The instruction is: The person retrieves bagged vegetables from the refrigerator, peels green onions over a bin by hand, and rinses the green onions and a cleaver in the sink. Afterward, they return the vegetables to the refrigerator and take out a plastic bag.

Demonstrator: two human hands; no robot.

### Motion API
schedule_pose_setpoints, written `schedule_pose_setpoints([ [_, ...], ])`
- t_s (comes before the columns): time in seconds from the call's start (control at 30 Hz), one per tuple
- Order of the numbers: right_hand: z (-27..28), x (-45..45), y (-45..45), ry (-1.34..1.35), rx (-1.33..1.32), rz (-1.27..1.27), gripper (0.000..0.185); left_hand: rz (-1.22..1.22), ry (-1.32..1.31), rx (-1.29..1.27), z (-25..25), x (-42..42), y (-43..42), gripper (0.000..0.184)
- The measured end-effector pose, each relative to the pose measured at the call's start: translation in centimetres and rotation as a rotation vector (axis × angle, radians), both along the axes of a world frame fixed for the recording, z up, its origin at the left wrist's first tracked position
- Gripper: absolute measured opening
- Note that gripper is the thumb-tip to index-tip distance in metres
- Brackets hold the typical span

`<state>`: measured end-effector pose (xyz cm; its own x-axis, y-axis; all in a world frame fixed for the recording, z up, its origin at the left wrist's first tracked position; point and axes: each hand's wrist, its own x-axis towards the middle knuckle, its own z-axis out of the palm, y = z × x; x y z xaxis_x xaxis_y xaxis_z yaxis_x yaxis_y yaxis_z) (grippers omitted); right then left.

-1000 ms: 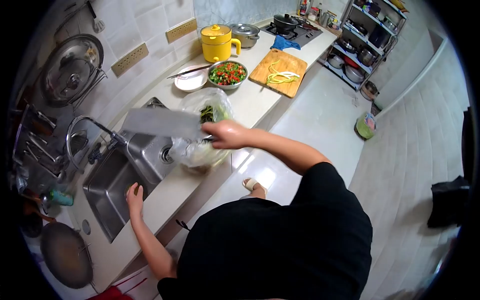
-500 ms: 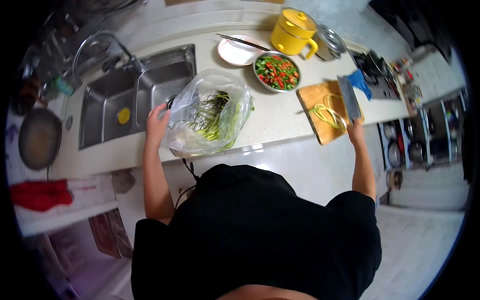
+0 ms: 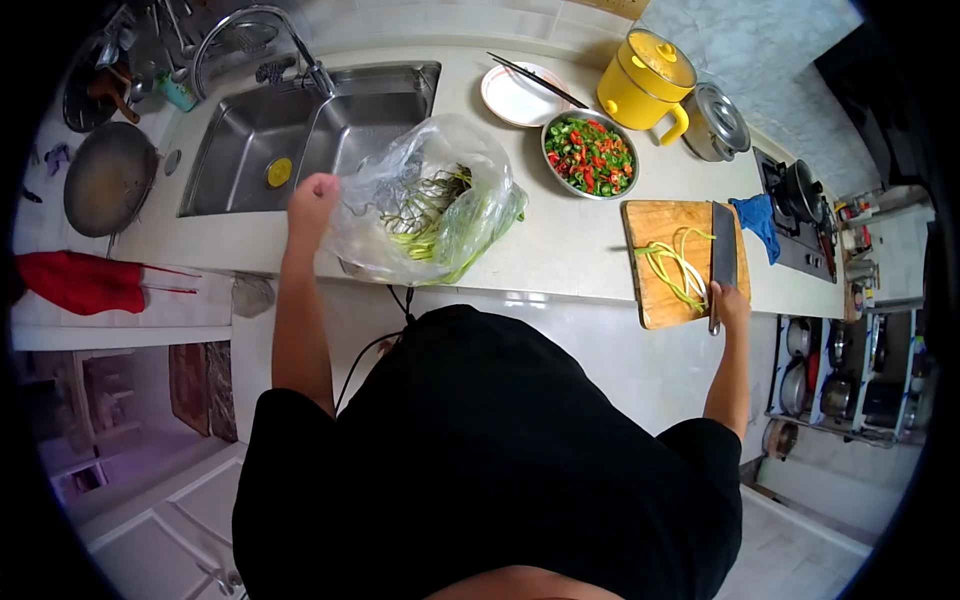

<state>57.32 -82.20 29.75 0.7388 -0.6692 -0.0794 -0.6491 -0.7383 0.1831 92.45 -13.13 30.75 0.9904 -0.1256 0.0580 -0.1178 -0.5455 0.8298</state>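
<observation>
My left hand (image 3: 313, 198) is closed at the left edge of a clear plastic bag (image 3: 465, 145), whose film is pulled toward my fingers. Inside the bag lie long green vegetable stalks (image 3: 425, 215) with dark, thin tips. On the right, my right hand (image 3: 732, 302) is closed around the handle of a cleaver (image 3: 724, 245). The cleaver's wide blade rests along the right part of a wooden cutting board (image 3: 655, 310). Left of the blade, a few pale yellow-green stalks (image 3: 675, 265) lie curled on the board.
Behind are a metal bowl of chopped red and green peppers (image 3: 590, 155), a white plate (image 3: 520, 100) with chopsticks (image 3: 535, 78), a yellow electric pot (image 3: 645, 85) and a lidded steel pot (image 3: 718, 120). A double sink (image 3: 240, 150) is left; a blue cloth (image 3: 757, 225) lies near the stove (image 3: 800, 240).
My left hand has gone from spread fingers beside the bag to closed at its edge. The cleaver has shifted toward me on the board. The whole view has also shifted.
</observation>
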Motion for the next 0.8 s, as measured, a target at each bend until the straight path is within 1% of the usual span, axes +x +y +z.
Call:
schedule_pose_setpoints([
  [0.07, 1.0, 1.7, -0.4, -0.041, -0.111, 0.022, 0.035, 0.043, -0.019, -0.251, 1.7, 0.6, 0.4, 0.019],
  [0.1, 3.5, 3.5, 2.6, -0.285, -0.090, 0.110, 0.030, 0.063, 0.031, -0.415, 3.7, 0.1, 0.1, 0.017],
  [0.13, 7.0, 5.9, 7.7, -0.529, -0.066, 0.195, 0.026, 0.080, 0.080, -0.578, 6.5, -0.6, -0.5, 0.015],
  [0.17, 9.7, 8.4, 12.2, -0.675, 0.269, 0.160, 0.026, 0.094, 0.130, -0.740, 8.8, -1.0, -0.8, 0.013],
  [0.2, 10.4, 10.4, 15.6, -0.787, 0.562, 0.239, 0.026, 0.072, 0.157, -0.830, 10.1, -0.9, -0.2, 0.013],
  [0.23, 11.1, 12.5, 18.9, -0.879, 0.872, 0.291, 0.031, 0.045, 0.181, -0.920, 11.2, -0.5, 0.8, 0.013],
  [0.27, 9.9, 14.8, 21.2, -0.804, 0.972, 0.418, 0.044, 0.016, 0.205, -1.012, 12.0, -0.2, 1.7, 0.013],
  [0.3, 11.1, 16.8, 25.1, -0.690, 0.945, 0.584, 0.064, -0.099, 0.229, -1.093, 12.6, 0.4, 2.4, 0.014],
  [0.33, 9.4, 19.2, 27.1, -0.673, 0.840, 0.779, 0.082, -0.213, 0.253, -1.172, 13.0, 1.1, 3.0, 0.015],
  [0.37, 8.9, 21.5, 29.2, -0.672, 0.755, 0.973, 0.100, -0.328, 0.275, -1.248, 13.4, 1.4, 3.4, 0.015],
  [0.4, 7.6, 23.6, 31.2, -0.612, 0.832, 0.912, 0.109, -0.234, 0.256, -1.230, 13.7, 1.1, 3.2, 0.016],
  [0.43, 7.4, 25.3, 32.9, -0.579, 1.095, 0.880, 0.116, -0.140, 0.234, -1.212, 14.1, 0.8, 2.8, 0.018],
  [0.47, 6.3, 26.8, 34.8, -0.764, 1.231, 0.847, 0.092, -0.046, 0.212, -1.192, 14.6, 0.6, 2.9, 0.019],
  [0.5, 5.8, 28.3, 35.4, -0.689, 1.340, 0.758, 0.069, -0.164, 0.196, -1.136, 13.4, 1.3, 4.7, 0.031],
  [0.53, 6.2, 29.3, 36.2, -0.609, 1.445, 0.669, 0.048, -0.170, 0.155, -1.157, 14.0, 0.1, 4.6, 0.037],
  [0.6, 7.2, 29.9, 37.2, -0.859, 1.539, 0.484, 0.013, -0.180, 0.075, -1.201, 14.5, -2.6, 4.4, 0.050],
  [0.63, 8.9, 29.6, 37.3, -0.930, 1.522, 0.452, 0.014, -0.350, 0.007, -0.978, 10.8, -1.2, 7.9, 0.064],
  [0.67, 9.9, 29.5, 37.1, -0.956, 1.530, 0.396, 0.015, -0.204, 0.006, -0.782, 8.8, -1.5, 8.1, 0.072],
  [0.7, 10.9, 29.2, 37.1, -1.025, 1.520, 0.407, 0.015, -0.064, 0.005, -0.584, 7.2, -2.4, 8.1, 0.080],
  [0.73, 11.8, 28.8, 37.2, -1.097, 1.507, 0.416, 0.016, -0.138, 0.090, -0.568, 5.5, -2.9, 7.8, 0.095],
  [0.77, 12.4, 28.5, 37.3, -1.114, 1.479, 0.429, 0.017, -0.211, 0.174, -0.545, 3.7, -3.4, 7.4, 0.111],
  [0.8, 12.7, 28.4, 37.5, -1.156, 1.433, 0.460, 0.017, -0.247, 0.114, -0.552, 3.3, -3.4, 5.9, 0.109],
])
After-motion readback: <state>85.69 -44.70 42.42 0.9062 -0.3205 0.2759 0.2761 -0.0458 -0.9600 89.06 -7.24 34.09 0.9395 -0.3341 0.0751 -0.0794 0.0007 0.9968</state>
